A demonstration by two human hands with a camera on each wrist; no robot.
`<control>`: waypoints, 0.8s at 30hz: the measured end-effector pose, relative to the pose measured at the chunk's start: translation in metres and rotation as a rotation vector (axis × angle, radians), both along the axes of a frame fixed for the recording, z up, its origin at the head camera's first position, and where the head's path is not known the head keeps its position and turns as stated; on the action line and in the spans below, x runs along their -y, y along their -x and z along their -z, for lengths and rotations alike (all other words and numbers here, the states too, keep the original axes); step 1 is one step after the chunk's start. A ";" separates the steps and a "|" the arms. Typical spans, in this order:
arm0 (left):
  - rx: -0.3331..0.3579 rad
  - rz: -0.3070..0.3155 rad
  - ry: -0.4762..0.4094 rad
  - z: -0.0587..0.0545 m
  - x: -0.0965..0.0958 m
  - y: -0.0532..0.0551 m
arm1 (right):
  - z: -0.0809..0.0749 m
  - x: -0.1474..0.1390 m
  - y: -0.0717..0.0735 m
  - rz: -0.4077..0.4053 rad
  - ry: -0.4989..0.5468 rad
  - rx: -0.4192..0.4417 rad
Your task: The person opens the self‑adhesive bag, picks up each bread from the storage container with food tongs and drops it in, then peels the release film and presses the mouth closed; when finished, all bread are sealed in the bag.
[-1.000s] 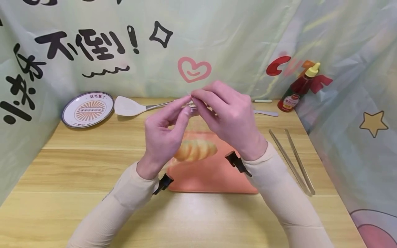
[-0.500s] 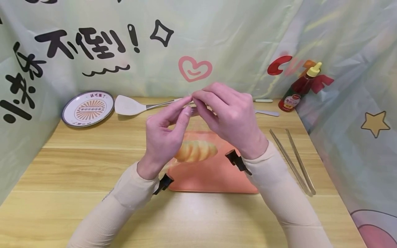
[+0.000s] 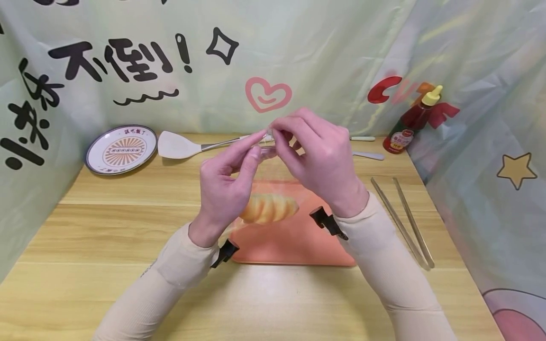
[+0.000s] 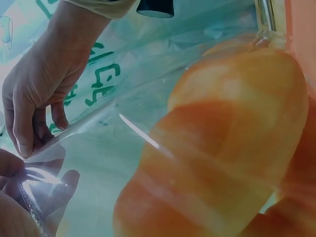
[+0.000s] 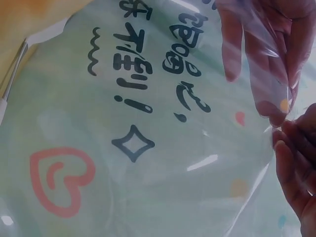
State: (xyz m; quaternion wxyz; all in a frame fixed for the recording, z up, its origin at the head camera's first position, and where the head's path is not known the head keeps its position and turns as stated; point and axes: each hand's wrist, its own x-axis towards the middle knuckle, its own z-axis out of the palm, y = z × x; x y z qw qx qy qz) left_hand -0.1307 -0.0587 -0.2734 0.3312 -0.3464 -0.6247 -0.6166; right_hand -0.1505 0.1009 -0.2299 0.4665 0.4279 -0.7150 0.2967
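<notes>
A clear plastic bag (image 4: pixel 94 173) hangs from both hands, raised above the pink cutting board (image 3: pixel 294 244). A loaf of bread (image 3: pixel 270 208) with scored orange-brown bands shows through the film in the head view, and fills much of the left wrist view. My left hand (image 3: pixel 226 182) pinches the film's upper edge between thumb and fingers. Beside it, my right hand (image 3: pixel 320 163) pinches the same edge with thumb and forefinger, its fingertips a little apart from the left ones. In the right wrist view, film (image 5: pixel 212 163) stretches down from the fingers.
At the back left stands a white patterned plate (image 3: pixel 123 150), with a white spatula (image 3: pixel 177 146) beside it. Two light handles, an upper one (image 3: pixel 362 139) and a lower one (image 3: pixel 368 155), show behind the right hand. A sauce bottle (image 3: pixel 403 128) and metal tongs (image 3: pixel 403 222) are at the right.
My right hand has shifted slightly right, so a small gap with shiny film shows between the two hands' fingertips. The left hand has hardly moved.
</notes>
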 end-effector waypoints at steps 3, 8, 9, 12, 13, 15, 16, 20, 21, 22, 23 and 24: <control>0.003 0.003 0.003 0.000 0.000 -0.001 | 0.001 -0.001 0.001 0.003 -0.007 0.013; 0.003 -0.012 0.013 0.000 -0.001 0.000 | 0.003 -0.002 0.003 0.018 -0.025 0.031; 0.000 -0.013 0.014 0.000 -0.001 0.000 | 0.003 -0.002 0.003 0.019 -0.026 0.037; -0.009 -0.016 0.015 -0.001 -0.002 0.000 | 0.004 -0.002 0.004 0.024 -0.020 0.054; -0.012 -0.020 0.013 -0.001 -0.002 0.000 | 0.003 -0.002 0.005 0.028 -0.009 0.058; -0.011 -0.021 0.004 -0.001 -0.003 0.000 | 0.003 -0.002 0.007 0.041 0.032 0.063; -0.009 -0.020 -0.004 -0.001 -0.003 -0.001 | 0.002 -0.004 0.008 0.048 0.052 0.067; 0.004 -0.022 -0.027 0.000 -0.002 -0.001 | -0.001 -0.010 0.011 0.083 0.145 0.093; 0.009 -0.025 -0.029 0.000 -0.002 -0.001 | -0.001 -0.012 0.011 0.089 0.156 0.103; 0.015 -0.032 -0.030 0.000 -0.002 -0.001 | -0.001 -0.013 0.011 0.092 0.164 0.114; 0.022 -0.040 -0.029 0.001 -0.002 -0.001 | -0.001 -0.014 0.011 0.095 0.173 0.122; 0.031 -0.046 -0.027 0.002 -0.001 -0.001 | 0.000 -0.014 0.011 0.099 0.179 0.128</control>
